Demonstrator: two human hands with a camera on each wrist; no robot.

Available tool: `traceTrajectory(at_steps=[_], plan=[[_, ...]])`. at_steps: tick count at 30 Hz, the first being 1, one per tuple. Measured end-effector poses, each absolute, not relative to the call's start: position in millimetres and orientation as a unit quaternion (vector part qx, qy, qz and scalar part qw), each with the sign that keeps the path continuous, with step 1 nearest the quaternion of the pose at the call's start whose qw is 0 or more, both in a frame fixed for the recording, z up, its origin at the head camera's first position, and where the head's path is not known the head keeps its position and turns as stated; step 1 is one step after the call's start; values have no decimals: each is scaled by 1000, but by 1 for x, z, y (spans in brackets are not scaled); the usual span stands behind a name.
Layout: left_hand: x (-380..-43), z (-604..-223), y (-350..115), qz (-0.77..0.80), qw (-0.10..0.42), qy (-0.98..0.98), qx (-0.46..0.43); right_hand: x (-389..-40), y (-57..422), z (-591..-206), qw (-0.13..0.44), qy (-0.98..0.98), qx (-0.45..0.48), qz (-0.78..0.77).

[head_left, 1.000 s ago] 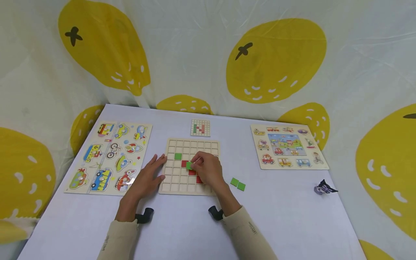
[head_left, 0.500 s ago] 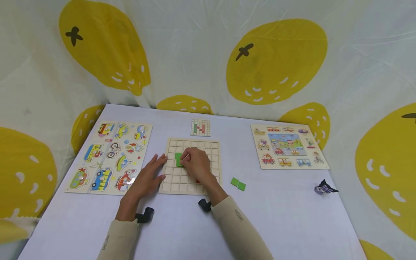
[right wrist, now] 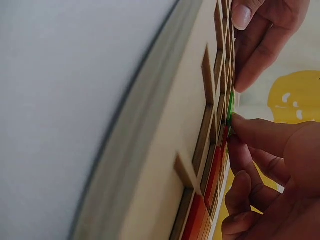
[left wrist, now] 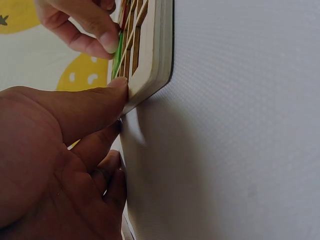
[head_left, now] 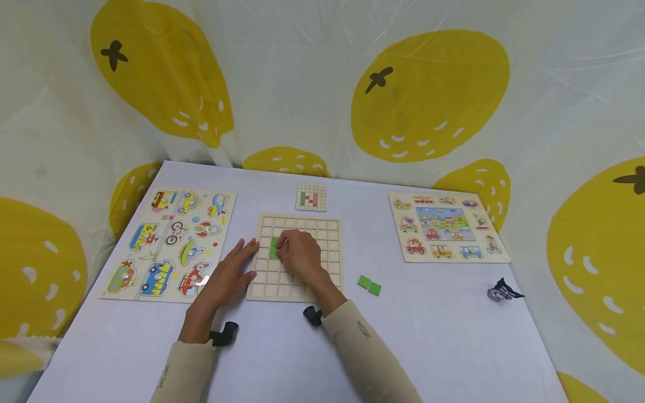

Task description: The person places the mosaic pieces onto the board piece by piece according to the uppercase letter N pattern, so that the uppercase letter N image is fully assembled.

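A wooden grid board [head_left: 269,290] lies in the middle of the table in the head view. My right hand [head_left: 300,254] pinches a green square tile [head_left: 274,253] by its edge, low over a cell of the board. Directly beyond it sits another green tile [head_left: 274,241]. Red tiles [right wrist: 212,172] stand in cells in the right wrist view; in the head view my right hand covers them. My left hand [head_left: 229,278] rests at the board's left edge, fingers fairly straight, with the thumb [left wrist: 102,100] touching the rim.
Two loose green tiles [head_left: 369,285] lie right of the board. Behind it is a small pattern card [head_left: 311,198]. Vehicle puzzle boards flank it, one at the left [head_left: 171,243], one at the right [head_left: 448,228]. A dark, purplish small object [head_left: 503,291] lies far right.
My right hand has moved left across the board with the green tile, bringing it down beside the other green tile on the near side. The left hand has stayed in place.
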State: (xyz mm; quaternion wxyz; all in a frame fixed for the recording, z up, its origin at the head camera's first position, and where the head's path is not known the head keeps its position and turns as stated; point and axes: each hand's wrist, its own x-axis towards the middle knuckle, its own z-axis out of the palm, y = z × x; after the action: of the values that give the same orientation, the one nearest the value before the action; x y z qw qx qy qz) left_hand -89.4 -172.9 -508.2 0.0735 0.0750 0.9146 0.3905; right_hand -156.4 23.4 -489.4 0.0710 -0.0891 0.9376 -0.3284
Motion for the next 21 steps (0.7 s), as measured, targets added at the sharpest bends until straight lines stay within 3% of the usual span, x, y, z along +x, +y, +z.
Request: traceTrajectory(at_steps=[10,21], plan=[[-89,-511,-174,386,66,916,84,-143,43,-482,39,927,-96,-361],[-89,-508,-174,386,69,916,82,-117,96,-467,17,921,-29,-389]])
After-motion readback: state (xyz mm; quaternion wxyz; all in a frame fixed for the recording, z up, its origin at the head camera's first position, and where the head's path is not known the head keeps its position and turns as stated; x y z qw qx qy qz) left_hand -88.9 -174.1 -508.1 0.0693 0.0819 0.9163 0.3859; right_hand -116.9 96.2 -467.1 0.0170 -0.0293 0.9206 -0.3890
